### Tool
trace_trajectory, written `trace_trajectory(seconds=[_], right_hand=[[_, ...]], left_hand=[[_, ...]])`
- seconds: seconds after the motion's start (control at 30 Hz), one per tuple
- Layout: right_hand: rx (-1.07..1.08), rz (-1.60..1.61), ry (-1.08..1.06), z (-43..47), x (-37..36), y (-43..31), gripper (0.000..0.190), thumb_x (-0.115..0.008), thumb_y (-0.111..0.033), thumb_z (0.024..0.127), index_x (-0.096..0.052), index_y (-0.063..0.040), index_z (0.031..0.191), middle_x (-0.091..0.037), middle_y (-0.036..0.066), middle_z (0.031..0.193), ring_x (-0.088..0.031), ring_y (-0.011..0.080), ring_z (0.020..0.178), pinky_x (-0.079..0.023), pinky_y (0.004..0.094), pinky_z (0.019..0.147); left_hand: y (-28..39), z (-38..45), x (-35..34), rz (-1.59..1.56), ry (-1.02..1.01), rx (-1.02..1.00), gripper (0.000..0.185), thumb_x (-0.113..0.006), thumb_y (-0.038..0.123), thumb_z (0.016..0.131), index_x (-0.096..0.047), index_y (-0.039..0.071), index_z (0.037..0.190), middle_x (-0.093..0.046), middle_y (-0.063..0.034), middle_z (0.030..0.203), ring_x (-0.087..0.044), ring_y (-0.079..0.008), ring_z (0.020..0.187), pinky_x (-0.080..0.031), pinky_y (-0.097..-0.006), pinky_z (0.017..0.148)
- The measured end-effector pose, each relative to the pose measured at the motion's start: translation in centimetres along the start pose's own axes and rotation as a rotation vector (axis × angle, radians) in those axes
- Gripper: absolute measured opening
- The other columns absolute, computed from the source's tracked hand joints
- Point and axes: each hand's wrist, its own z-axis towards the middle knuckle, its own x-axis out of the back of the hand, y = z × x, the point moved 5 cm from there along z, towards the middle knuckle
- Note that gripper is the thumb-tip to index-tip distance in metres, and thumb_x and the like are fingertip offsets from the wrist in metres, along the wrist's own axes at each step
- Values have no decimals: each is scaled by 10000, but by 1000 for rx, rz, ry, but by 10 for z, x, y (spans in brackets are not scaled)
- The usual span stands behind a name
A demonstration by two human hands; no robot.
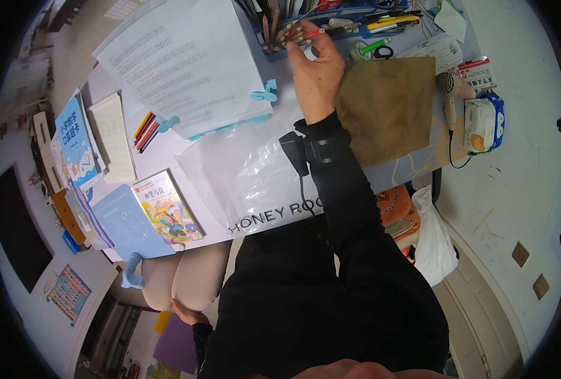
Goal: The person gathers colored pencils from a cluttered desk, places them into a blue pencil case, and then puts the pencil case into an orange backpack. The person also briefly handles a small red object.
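My right hand reaches to the far side of the table, at the blue desk organizer. Thumb and fingers close around a red pencil among several pencils with pale ends. Some of the fingers are hidden behind the pencils. Taller brown pencils stand in the same compartment. My left hand is low, against the edge of a beige padded seat; its fingers are only partly visible. A small bundle of coloured pencils lies on the table at the left.
Printed sheets with blue clips cover the table's far left. Under my right arm lie a translucent plastic bag and a brown pouch. Books line the near left edge. A hair dryer and a tissue pack are at the right.
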Motion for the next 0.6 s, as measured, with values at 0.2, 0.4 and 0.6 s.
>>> trace_trajectory(seconds=[0.2, 0.4, 0.6], right_hand=[[-15, -26, 15, 2, 0, 1, 370, -741, -4, 899, -690, -1, 1266, -736, 93, 1080, -689, 177, 991, -521, 295, 914], [-32, 180, 38, 1, -1, 16, 361, -723, 46, 901, -685, 4, 1257, -737, 75, 1113, -686, 161, 1018, -520, 300, 928], [-34, 265, 72, 1, 3, 19, 417, -715, 58, 905, -644, 15, 1314, -736, 77, 1133, -689, 151, 1039, -524, 296, 924]], left_hand=[[1, -1, -2, 8, -11, 5, 734, -537, 543, 1053, -403, 40, 1571, -491, -141, 1541, -545, -309, 1375, -489, -473, 1110], [1, -2, -2, 2, 2, 17, 744, -539, 545, 1051, -390, 44, 1580, -471, -132, 1562, -540, -306, 1381, -489, -481, 1111], [-5, 4, 7, 11, 24, -25, 695, -525, 493, 1076, -400, 27, 1577, -456, -129, 1579, -493, -297, 1424, -445, -471, 1155]])
